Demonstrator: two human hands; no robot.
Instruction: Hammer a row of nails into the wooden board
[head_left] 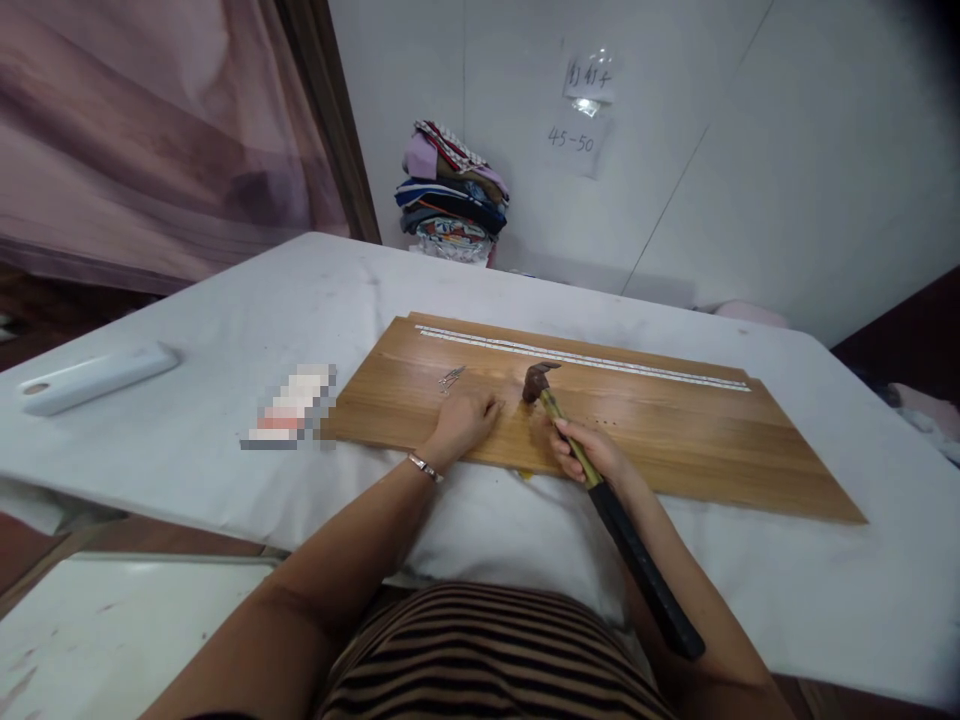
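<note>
Hammer (628, 540) looks head-heavy and rigid; right hand (589, 455) is clamped high on its shaft, near the head; left hand (465, 415) rests curled on the board (675, 440); whether it pinches anything I cannot tell.

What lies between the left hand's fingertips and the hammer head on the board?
Head view: only bare wooden board separates the left hand from the hammer head; no nail discernible.

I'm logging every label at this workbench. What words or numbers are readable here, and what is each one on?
"45-50": handwritten on the lower wall note.
Upper wall note: handwritten characters under glare, too blurred to read.
Packet on the table: pixelated, unreadable.
Hammer and wooden board: no text visible.
</note>
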